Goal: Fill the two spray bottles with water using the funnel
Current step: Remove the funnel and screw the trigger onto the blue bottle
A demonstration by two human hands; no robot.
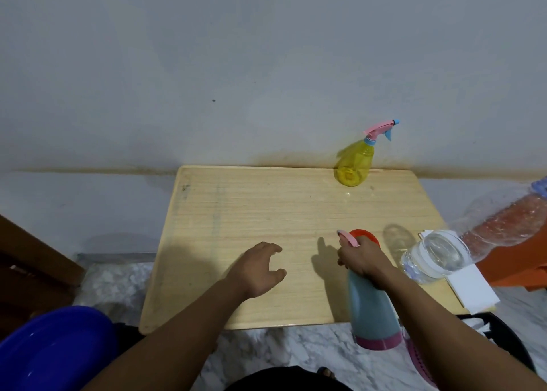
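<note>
My right hand (pixel 362 260) grips the neck of a blue spray bottle (pixel 373 310) with a pink base and pink trigger, held above the table's near edge. An orange-red round thing (pixel 365 234), probably the funnel, shows just behind that hand. My left hand (pixel 260 268) hovers over the wooden table (pixel 242 213), fingers loosely curled and holding nothing. A yellow spray bottle (pixel 353 164) with a pink and blue head stands at the table's far right, by the wall. A clear water bottle (pixel 435 256) with water lies tilted at the right edge.
White paper or cards (pixel 470 290) lie under the water bottle at the table's right corner. A blue basin (pixel 53 349) sits at lower left. An orange stool (pixel 515 269) stands to the right. A dark wooden piece (pixel 32 269) is at left. The floor is marbled.
</note>
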